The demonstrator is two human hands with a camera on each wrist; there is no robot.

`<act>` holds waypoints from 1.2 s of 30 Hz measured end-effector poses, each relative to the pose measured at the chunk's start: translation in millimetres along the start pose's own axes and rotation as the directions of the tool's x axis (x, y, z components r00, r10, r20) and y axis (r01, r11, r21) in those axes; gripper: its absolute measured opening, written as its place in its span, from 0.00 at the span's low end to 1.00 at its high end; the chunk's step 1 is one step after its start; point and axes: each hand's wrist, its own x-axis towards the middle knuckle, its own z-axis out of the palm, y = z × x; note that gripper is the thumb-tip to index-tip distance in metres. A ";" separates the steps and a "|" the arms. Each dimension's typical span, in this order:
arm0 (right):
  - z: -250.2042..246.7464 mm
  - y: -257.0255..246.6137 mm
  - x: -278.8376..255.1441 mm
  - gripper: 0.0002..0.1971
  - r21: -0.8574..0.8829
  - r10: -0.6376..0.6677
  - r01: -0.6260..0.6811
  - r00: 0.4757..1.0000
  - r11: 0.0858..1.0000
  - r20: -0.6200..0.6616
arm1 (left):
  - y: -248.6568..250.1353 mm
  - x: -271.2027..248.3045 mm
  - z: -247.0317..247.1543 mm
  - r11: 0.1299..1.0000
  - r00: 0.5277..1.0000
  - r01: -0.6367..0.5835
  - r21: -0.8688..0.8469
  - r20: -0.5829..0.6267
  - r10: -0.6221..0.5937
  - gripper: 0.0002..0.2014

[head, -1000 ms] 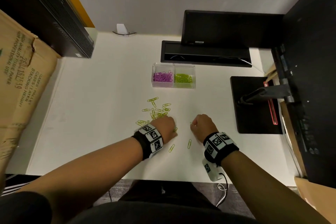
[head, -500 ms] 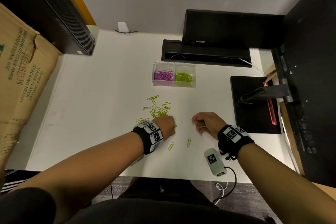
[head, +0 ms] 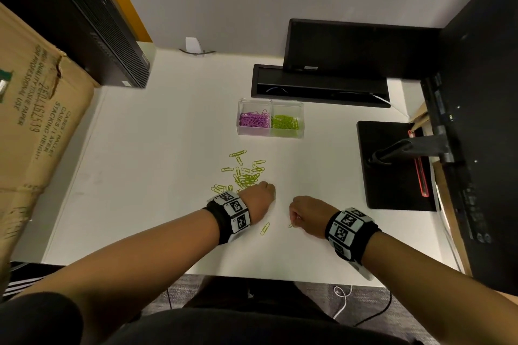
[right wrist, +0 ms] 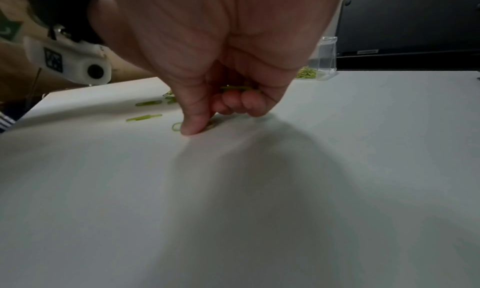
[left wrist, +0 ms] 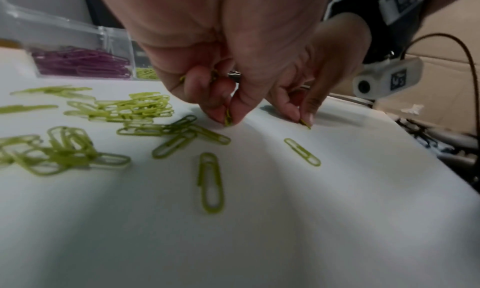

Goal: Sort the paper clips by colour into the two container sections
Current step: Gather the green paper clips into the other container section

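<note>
This is an office workstation. A white desk [head: 157, 148] stands against a plain grey wall, with a black monitor [head: 361, 47] at its far edge and a second one on the right, its flat black stand base [head: 392, 176] resting by the right edge. A black computer case [head: 92, 22] occupies the far left corner, and beside it, along the left edge, sits a cardboard carton [head: 36, 126] (its print mentions paper for professional use). Grey carpet [head: 406, 314] with loose cables [head: 343, 305] shows below the near edge.
</note>
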 end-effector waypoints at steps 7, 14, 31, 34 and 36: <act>-0.2 7.3 -4.7 0.05 0.385 0.141 -0.085 0.983 0.919 -0.120 | 0.7 8.4 -55.5 0.935 0.980 0.026 -0.353 -0.177 -0.093 0.08; -45.9 20.3 4.3 0.17 0.852 0.325 -0.092 0.941 0.515 -0.095 | 1.2 65.3 -151.4 0.958 0.942 0.041 -0.284 -0.310 -0.132 0.07; -184.7 13.8 66.7 0.15 0.429 0.383 -0.184 0.810 0.884 -0.444 | -24.2 76.7 -153.9 0.971 0.947 -0.002 -0.240 -0.312 -0.075 0.16; -184.4 1.8 87.8 0.16 0.320 0.332 -0.201 0.837 0.926 -0.435 | -46.1 41.8 -129.5 0.910 0.901 -0.016 -0.415 -0.400 -0.166 0.11; -180.4 -4.9 100.3 0.15 0.210 0.281 -0.211 0.870 0.955 -0.404 | -62.0 21.6 -102.8 0.891 0.909 0.052 -0.450 -0.349 -0.229 0.10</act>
